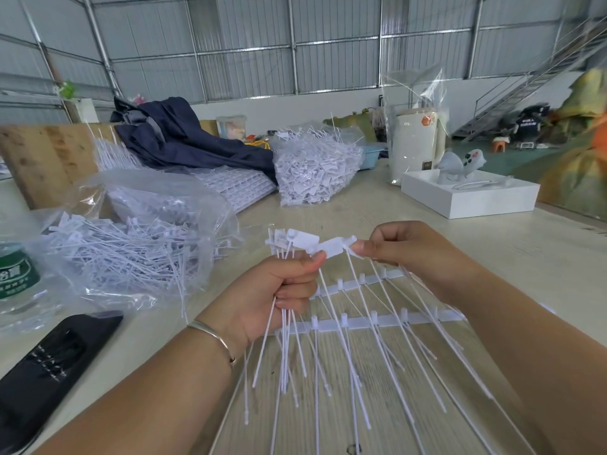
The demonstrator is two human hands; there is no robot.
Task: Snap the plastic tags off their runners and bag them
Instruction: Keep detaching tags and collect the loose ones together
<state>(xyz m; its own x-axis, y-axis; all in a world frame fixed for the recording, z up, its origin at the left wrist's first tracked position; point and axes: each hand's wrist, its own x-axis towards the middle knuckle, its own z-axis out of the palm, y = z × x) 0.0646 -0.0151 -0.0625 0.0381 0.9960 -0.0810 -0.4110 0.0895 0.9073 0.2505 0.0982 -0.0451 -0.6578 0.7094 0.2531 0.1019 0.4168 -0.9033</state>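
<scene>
White plastic: the tags point(303, 242) are gathered as a bunch, flat heads up and thin tails hanging, so loose ones stay together for bagging.
Left hand point(282, 290): fingers are curled round the bunch's stems.
Right hand point(414, 254): one tag head is pinched at the fingertips, probably to be twisted free.
Runners point(387, 318): two strips are left lying on the table point(492, 244) under the hands.
Bag point(131, 238): kept open just left, already holding loose tags.
</scene>
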